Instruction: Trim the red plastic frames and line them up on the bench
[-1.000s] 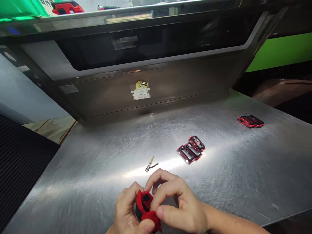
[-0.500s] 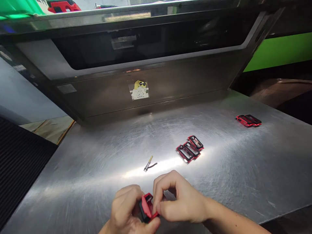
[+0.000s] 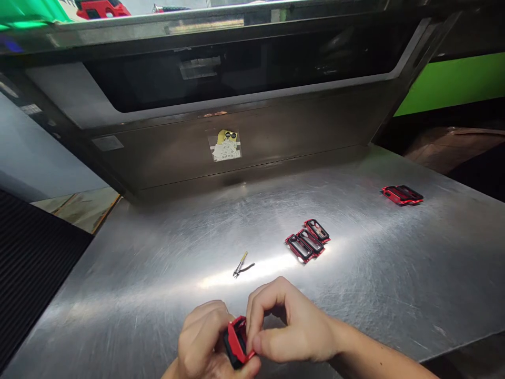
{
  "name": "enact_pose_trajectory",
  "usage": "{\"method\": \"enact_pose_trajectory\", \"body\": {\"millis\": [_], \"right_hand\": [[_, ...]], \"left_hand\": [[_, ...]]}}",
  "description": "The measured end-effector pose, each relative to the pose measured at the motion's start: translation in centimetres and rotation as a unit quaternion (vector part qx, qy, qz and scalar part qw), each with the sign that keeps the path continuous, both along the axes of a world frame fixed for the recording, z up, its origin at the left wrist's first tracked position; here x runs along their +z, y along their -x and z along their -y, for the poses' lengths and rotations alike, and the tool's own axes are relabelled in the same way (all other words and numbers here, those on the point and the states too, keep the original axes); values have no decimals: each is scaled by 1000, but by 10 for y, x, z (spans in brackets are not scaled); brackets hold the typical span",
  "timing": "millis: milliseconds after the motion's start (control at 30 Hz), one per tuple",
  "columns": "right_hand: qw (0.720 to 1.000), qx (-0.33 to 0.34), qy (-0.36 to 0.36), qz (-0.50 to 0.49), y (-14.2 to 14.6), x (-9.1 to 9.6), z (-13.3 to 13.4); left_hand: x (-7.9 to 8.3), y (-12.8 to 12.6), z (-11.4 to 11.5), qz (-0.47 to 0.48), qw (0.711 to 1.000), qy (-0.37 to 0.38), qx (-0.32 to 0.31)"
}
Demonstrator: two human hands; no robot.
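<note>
My left hand [image 3: 203,342] and my right hand [image 3: 290,323] meet at the near edge of the steel table [image 3: 158,273]. Both pinch one small red and black plastic part [image 3: 236,341] between them, fingers curled round it. Most of the part is hidden by my fingers. A row of three red and black frames [image 3: 307,240] lies on the table beyond my right hand. A small pair of tweezers [image 3: 241,265] lies just past my hands.
Another red and black part [image 3: 402,194] lies far right on the table. A slanted dark metal machine panel [image 3: 236,137] with a taped label [image 3: 224,146] stands at the back. A black ribbed mat [image 3: 31,263] lies to the left.
The red part has been turned and lowered in my hands, and less of it shows now. My right fingers have closed tighter onto it. The things on the table have not moved.
</note>
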State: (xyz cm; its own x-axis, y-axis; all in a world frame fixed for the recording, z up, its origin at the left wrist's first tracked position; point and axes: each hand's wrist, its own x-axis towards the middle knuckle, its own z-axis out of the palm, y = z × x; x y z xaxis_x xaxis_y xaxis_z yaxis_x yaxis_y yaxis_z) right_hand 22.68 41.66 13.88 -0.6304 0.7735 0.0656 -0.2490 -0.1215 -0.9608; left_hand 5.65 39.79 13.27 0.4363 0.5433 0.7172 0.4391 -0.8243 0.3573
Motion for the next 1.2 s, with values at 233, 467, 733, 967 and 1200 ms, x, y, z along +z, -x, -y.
{"method": "enact_pose_trajectory", "body": {"millis": [233, 467, 733, 967, 1200], "right_hand": [[1000, -3, -12, 1, 0, 1, 1], [999, 1, -9, -33, 0, -2, 2], [999, 6, -14, -40, -1, -2, 1], [1000, -14, -12, -6, 0, -2, 4], [990, -101, -15, 95, 7, -25, -1]], "left_hand": [[-4, -2, 0, 8, 1000, 11, 1], [-3, -2, 1, 8, 999, 43, 21], [-3, -2, 2, 16, 999, 43, 25], [-7, -6, -1, 38, 997, 22, 66], [-27, -12, -11, 103, 971, 214, 35]]}}
